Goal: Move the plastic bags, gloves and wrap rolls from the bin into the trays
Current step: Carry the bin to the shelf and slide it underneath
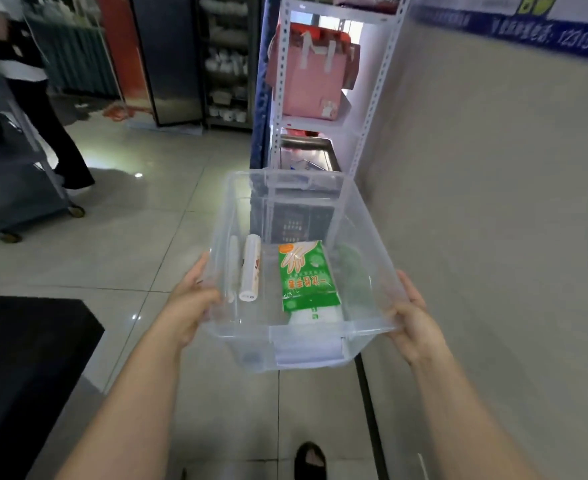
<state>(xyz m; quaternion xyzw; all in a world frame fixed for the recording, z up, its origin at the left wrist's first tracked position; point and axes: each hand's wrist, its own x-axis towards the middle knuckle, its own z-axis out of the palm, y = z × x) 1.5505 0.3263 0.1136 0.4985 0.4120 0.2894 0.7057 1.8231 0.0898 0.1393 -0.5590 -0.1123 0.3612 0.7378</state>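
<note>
The green glove pack (308, 277) covers most of 1 white pack (315, 317) beneath it — the far rim of the bin (287, 175) hides the metal tray (306, 142) in front; a blurred person (58, 133) is cropped at left.

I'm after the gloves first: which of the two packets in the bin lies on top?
The green glove packet; it overlaps the plain white packet peeking out at its near end.

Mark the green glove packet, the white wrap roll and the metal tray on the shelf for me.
green glove packet (308, 275): head view, middle of its printed front.
white wrap roll (250, 268): head view, middle of its body.
metal tray (307, 143): head view, its far edge.
</note>
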